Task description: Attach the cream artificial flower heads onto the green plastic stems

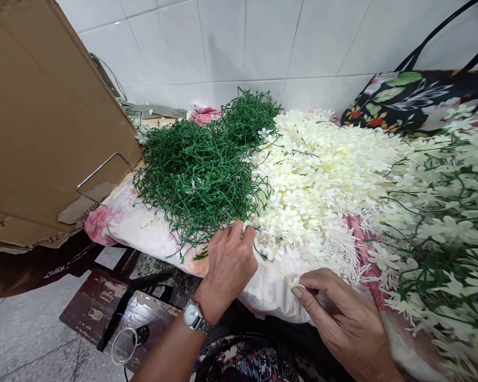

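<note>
My left hand (231, 260), a watch (195, 315) on its wrist, is at the front edge of a heap of green artificial stems (199, 170). Its fingers are curled down and closed, and what they hold is hidden; a small white bit shows by the fingertips. Lower and to the right, my right hand (344, 318) pinches a small white artificial flower (293, 283) between thumb and forefinger. Beyond it spreads a large pile of loose white flowers (302, 180), touching the stems' right side.
Flowers joined to green stems (442, 260) are heaped at the right. A cardboard box (43, 116) stands at the left, a floral bag (414, 103) at the back against the tiled wall (258, 42). Below the cloth-covered surface (155, 233) sits a worn brown board (91, 302).
</note>
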Demonstrator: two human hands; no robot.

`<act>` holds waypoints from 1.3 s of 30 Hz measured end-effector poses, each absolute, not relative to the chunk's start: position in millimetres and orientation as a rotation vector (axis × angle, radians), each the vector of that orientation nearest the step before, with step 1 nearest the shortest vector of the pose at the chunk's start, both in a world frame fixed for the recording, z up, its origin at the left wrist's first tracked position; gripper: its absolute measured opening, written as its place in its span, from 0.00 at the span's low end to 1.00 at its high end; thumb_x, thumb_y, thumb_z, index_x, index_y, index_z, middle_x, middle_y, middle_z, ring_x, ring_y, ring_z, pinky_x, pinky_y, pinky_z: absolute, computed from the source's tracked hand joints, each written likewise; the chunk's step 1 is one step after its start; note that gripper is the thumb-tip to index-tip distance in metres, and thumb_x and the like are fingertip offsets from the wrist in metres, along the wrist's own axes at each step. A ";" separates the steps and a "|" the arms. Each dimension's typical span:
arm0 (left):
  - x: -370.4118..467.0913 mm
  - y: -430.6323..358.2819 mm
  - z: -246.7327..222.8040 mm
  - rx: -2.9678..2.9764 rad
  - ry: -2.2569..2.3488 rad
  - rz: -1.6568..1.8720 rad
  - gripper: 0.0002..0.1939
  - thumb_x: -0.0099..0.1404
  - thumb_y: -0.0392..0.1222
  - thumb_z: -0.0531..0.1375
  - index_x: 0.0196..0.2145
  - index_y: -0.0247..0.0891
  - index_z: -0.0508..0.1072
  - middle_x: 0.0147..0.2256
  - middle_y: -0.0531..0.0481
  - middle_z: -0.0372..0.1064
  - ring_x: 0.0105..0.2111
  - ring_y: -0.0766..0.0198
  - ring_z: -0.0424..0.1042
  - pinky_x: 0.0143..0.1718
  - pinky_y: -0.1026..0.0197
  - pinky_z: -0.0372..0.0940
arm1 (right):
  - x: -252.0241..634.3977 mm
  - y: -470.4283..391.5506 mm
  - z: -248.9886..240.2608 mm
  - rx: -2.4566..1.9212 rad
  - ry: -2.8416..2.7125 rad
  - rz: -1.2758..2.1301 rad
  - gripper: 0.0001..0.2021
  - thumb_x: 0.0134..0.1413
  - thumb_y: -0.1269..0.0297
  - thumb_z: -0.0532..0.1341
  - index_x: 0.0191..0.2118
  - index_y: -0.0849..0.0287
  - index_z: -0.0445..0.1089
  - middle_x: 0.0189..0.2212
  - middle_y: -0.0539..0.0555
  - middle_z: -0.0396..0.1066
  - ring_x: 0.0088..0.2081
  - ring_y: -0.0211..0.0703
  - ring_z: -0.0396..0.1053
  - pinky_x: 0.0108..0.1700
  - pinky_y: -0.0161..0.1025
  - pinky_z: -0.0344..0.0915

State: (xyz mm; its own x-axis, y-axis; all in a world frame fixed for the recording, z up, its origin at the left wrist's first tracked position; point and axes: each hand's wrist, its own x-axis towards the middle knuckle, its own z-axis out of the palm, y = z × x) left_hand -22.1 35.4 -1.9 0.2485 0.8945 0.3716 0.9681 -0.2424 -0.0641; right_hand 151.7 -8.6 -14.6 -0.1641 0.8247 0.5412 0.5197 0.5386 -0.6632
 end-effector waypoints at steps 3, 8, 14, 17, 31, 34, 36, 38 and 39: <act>-17.4 39.4 -2.0 -2.284 -1.712 -0.372 0.12 0.55 0.24 0.53 0.27 0.38 0.71 0.27 0.47 0.67 0.27 0.59 0.68 0.25 0.58 0.56 | 151.5 -8.5 -14.2 -1.111 -1.828 0.410 0.05 0.55 0.72 0.58 0.29 0.58 0.65 0.22 0.49 0.68 0.23 0.34 0.67 0.25 0.29 0.65; -26.8 35.1 -4.4 -2.275 -1.692 -0.772 0.13 0.57 0.23 0.51 0.23 0.36 0.68 0.26 0.45 0.66 0.28 0.58 0.67 0.29 0.57 0.59 | 154.1 -9.8 -16.0 -1.134 -1.824 0.438 0.04 0.55 0.72 0.58 0.30 0.58 0.65 0.23 0.49 0.68 0.23 0.35 0.67 0.25 0.29 0.65; -52.0 19.3 -3.7 -2.249 -1.752 -1.974 0.07 0.60 0.28 0.55 0.29 0.37 0.69 0.31 0.49 0.66 0.34 0.63 0.68 0.36 0.62 0.63 | 155.7 -10.9 -19.8 -1.115 -1.832 0.479 0.04 0.54 0.72 0.59 0.30 0.58 0.65 0.23 0.49 0.68 0.24 0.35 0.67 0.26 0.29 0.65; -56.4 13.0 -0.3 -2.044 -1.824 -2.519 0.05 0.59 0.30 0.58 0.27 0.38 0.71 0.32 0.50 0.68 0.34 0.65 0.68 0.37 0.62 0.63 | 155.7 -11.1 -21.1 -1.112 -1.819 0.480 0.03 0.55 0.71 0.59 0.30 0.58 0.66 0.24 0.49 0.69 0.24 0.35 0.68 0.26 0.30 0.65; -29.6 -11.9 18.1 -1.450 -2.327 -3.487 0.12 0.52 0.43 0.66 0.25 0.37 0.66 0.19 0.57 0.60 0.17 0.73 0.54 0.18 0.69 0.52 | 153.7 -11.9 -9.8 -1.078 -1.787 0.554 0.05 0.53 0.73 0.59 0.29 0.58 0.67 0.22 0.49 0.68 0.23 0.35 0.67 0.24 0.30 0.64; -21.9 -14.6 11.3 -1.514 -2.467 -3.351 0.13 0.50 0.45 0.67 0.25 0.35 0.69 0.19 0.57 0.58 0.17 0.75 0.51 0.17 0.70 0.48 | 150.9 -12.8 1.0 -1.009 -1.763 0.665 0.05 0.53 0.75 0.59 0.30 0.58 0.67 0.23 0.48 0.67 0.25 0.35 0.67 0.26 0.31 0.64; -17.4 -16.9 6.6 -1.616 -2.492 -3.282 0.13 0.50 0.47 0.68 0.25 0.34 0.71 0.18 0.57 0.57 0.17 0.75 0.50 0.18 0.69 0.48 | 147.6 -12.0 8.8 -0.961 -1.751 0.712 0.05 0.53 0.75 0.60 0.30 0.58 0.67 0.23 0.48 0.67 0.25 0.34 0.67 0.26 0.31 0.64; -14.1 -19.4 3.0 -1.724 -2.499 -3.254 0.14 0.50 0.48 0.67 0.24 0.34 0.73 0.17 0.57 0.56 0.17 0.74 0.50 0.18 0.69 0.47 | 143.9 -10.2 15.6 -0.929 -1.736 0.736 0.05 0.53 0.74 0.60 0.30 0.59 0.67 0.22 0.48 0.66 0.24 0.34 0.66 0.25 0.30 0.63; -13.0 -20.6 1.8 -1.764 -2.503 -3.251 0.14 0.51 0.49 0.67 0.24 0.34 0.73 0.16 0.57 0.55 0.17 0.74 0.50 0.18 0.69 0.48 | 142.2 -9.2 18.2 -0.923 -1.729 0.742 0.05 0.53 0.74 0.60 0.29 0.59 0.67 0.22 0.48 0.66 0.24 0.33 0.65 0.25 0.30 0.63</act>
